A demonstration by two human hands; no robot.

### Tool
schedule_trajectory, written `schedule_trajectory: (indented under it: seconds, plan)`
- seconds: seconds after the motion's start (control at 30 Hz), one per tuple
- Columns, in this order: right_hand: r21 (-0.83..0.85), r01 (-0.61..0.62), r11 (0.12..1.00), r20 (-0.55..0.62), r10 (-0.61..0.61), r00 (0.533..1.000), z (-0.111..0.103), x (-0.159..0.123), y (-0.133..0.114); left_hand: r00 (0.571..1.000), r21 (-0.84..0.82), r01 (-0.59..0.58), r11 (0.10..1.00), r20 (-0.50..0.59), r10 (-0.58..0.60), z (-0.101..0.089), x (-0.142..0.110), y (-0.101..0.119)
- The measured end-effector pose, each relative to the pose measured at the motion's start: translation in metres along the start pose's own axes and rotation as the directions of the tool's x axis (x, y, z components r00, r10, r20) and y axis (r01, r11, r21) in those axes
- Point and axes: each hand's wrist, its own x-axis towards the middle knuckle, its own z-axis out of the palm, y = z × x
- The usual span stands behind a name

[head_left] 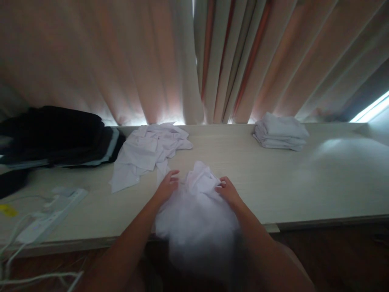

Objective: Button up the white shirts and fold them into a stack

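Bare forearms (130,239) reach in from the bottom, with a blurry bunch of white cloth (200,215) between them, its top on the table (304,182) and the rest spilling over the front edge. Looks like the handling/straightening stage to me, since nothing about it is flat or squared up. Left hand (167,187) is partly open, fingers spread just beside the cloth, no clear grip. Right hand (229,190) is half curled at the cloth's upper edge; can't tell if it's actually pinching it. I'd say the next move calls for a definite edge in each hand and light, even tension.

Material-wise, the cloth seems thin and soft, all rounded puffs. Behind it, the loose white pile (148,148) has crisper creases and pointy corners. The folded white stack (281,132) is a neat layered block; the dark stack (57,136) is thicker, kinda slab-like. Pleated curtains (152,61) hang behind.
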Motion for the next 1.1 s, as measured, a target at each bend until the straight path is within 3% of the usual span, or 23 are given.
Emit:
schedule_trajectory:
  seconds: [0.13,0.33,0.67,0.8,0.9,0.97,1.03,1.1]
  plan:
    - [0.041,0.088,0.995,-0.005,-0.088,0.996,0.000,-0.003,-0.004,0.991,-0.001,-0.038,0.999,0.131,0.038,0.012,0.022,0.009]
    - [0.040,0.232,0.972,-0.036,-0.230,0.972,-0.011,-0.002,-0.014,0.939,0.032,-0.050,0.998,0.342,0.036,0.008,0.038,0.028]
    - [0.058,0.312,0.948,0.020,-0.314,0.949,-0.028,-0.005,-0.025,0.911,0.041,-0.226,0.973,0.364,0.196,0.029,0.049,0.057]
    - [0.040,0.314,0.948,0.027,-0.316,0.949,-0.031,-0.003,-0.021,0.889,0.088,-0.379,0.921,0.313,0.336,0.014,0.031,0.070]
    - [0.044,0.330,0.943,0.088,-0.332,0.939,-0.028,-0.006,-0.024,0.882,0.203,-0.438,0.876,0.283,0.376,-0.006,0.002,0.088]
    - [0.082,0.345,0.935,0.162,-0.354,0.921,-0.027,-0.015,-0.035,0.856,0.285,-0.494,0.821,0.324,0.403,-0.017,-0.020,0.105]
    - [0.183,0.363,0.914,0.295,-0.403,0.866,-0.028,-0.029,-0.057,0.797,0.366,-0.584,0.725,0.431,0.424,-0.024,-0.041,0.124]
    - [0.301,0.381,0.874,0.431,-0.481,0.763,-0.030,-0.047,-0.088,0.742,0.436,-0.654,0.618,0.527,0.414,-0.029,-0.061,0.144]
